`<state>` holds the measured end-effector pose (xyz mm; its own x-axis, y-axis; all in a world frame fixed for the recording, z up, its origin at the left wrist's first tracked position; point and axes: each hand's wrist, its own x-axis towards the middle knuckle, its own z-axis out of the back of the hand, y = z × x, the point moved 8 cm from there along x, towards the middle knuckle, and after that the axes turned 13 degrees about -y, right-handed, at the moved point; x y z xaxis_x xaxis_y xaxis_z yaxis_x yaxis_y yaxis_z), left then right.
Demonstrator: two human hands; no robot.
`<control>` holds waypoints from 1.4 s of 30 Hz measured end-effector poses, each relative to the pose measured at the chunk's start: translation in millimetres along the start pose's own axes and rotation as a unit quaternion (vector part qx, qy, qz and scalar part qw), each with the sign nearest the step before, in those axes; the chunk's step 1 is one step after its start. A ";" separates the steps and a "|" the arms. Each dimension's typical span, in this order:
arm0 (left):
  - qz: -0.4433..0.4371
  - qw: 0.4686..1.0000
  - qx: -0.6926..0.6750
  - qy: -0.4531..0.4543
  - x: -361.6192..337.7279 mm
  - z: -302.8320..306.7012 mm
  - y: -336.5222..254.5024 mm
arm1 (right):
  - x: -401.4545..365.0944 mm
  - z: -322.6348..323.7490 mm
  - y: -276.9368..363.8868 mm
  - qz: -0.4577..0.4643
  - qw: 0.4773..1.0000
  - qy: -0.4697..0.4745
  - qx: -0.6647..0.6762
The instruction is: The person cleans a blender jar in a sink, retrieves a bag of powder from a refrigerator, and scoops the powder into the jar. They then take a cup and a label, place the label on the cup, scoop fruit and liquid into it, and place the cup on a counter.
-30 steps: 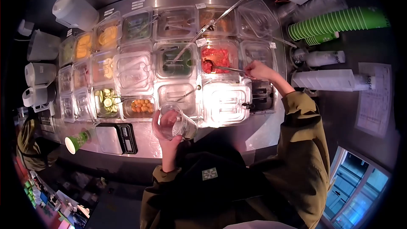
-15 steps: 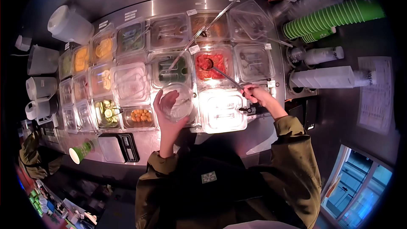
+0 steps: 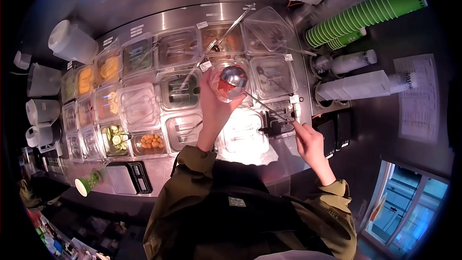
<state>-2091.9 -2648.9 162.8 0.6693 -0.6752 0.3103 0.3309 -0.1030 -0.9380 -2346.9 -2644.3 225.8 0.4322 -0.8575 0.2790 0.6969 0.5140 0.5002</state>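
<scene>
My left hand [image 3: 215, 115] is wrapped around a clear plastic cup [image 3: 228, 97], held above the container of chopped red fruit, which the cup and hand now mostly cover. Some red pieces show in the cup. In my right hand [image 3: 310, 145] is the end of a long-handled metal ladle [image 3: 234, 75]. Its rounded bowl is tipped over the cup's mouth, with the back facing up. Below the handle sits a brightly lit lidded container [image 3: 243, 137].
Rows of clear food containers [image 3: 139, 106] fill the counter, with small orange fruit [image 3: 149, 142] and sliced green pieces [image 3: 115, 139] at front left. A scale [image 3: 129, 177] and a green cup [image 3: 87, 183] lie left. Stacked green cups [image 3: 365, 19] stand right.
My right hand has lifted the ladle from the red fruit and turned its bowl over the cup. My left hand has brought the cup up and right, above the fruit container.
</scene>
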 end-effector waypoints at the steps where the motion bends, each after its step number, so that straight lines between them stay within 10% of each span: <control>1: 0.009 1.000 -0.019 0.001 -1.7 -1.2 -0.8 | -4.0 1.9 3.7 0.016 1.000 -0.009 -0.026; 14: 0.115 0.961 -0.250 0.032 -19.8 -10.6 28.0 | -14.7 3.9 15.3 0.075 0.996 -0.018 -0.035; 18: 0.011 0.993 -0.118 0.005 -25.1 1.1 29.4 | -14.6 0.9 14.3 0.043 0.999 0.018 0.004; 26: 0.027 0.986 -0.125 -0.104 -20.4 48.8 52.5 | -2.6 -49.7 -50.8 -0.346 0.882 0.149 0.283; 34: 0.081 0.983 -0.056 -0.156 -60.1 158.7 59.4 | 71.1 -159.6 -99.4 0.053 0.956 0.243 -0.158; 37: 0.096 0.982 0.009 -0.160 -83.4 191.4 52.9 | 77.8 -121.4 -27.8 0.220 0.945 -0.105 -0.219; 42: 0.112 0.972 0.020 -0.208 -126.2 229.2 50.2 | -32.1 -191.4 21.0 0.280 0.944 0.171 -0.042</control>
<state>-2007.3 -2401.5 111.9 0.9356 -0.3229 0.1430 0.1667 0.0469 -0.9849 -2236.7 -2601.8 70.5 0.8956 -0.4012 0.1920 0.3412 0.8966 0.2823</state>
